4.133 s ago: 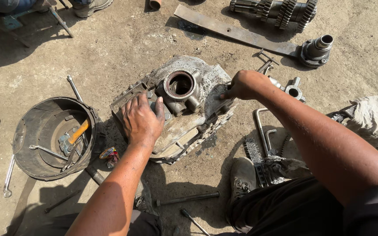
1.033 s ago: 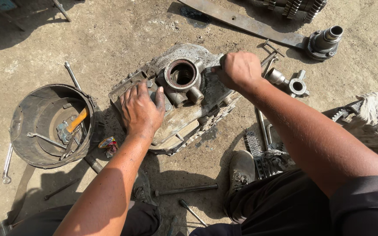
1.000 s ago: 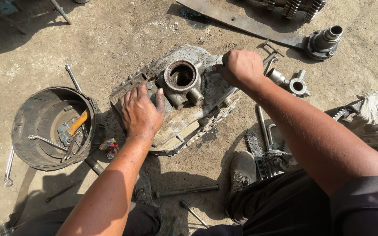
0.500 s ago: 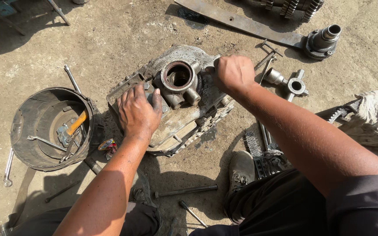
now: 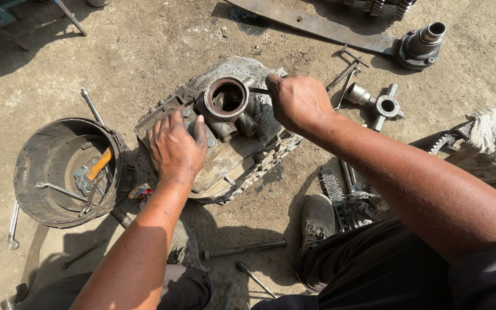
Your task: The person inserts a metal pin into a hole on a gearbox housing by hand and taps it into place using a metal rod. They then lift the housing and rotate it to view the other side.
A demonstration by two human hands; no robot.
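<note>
Small red-and-yellow wrapper (image 5: 139, 191) on the dirt, lower left of centre, between round tool tub (image 5: 35, 189) and gearbox casing (image 5: 225, 166) at frame centre. Left hand (image 5: 173, 150) flat, fingers spread, pressing the casing. Right hand (image 5: 299, 103) fisted round a thin tool (image 5: 258, 90) at the casing's bore. Cross-shaped spider (image 5: 387, 105) and flanged shaft (image 5: 420, 45) upper right.

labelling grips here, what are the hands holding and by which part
Right hand grips a thin metal rod by its outer end; left hand rests flat on the grey metal housing.
</note>
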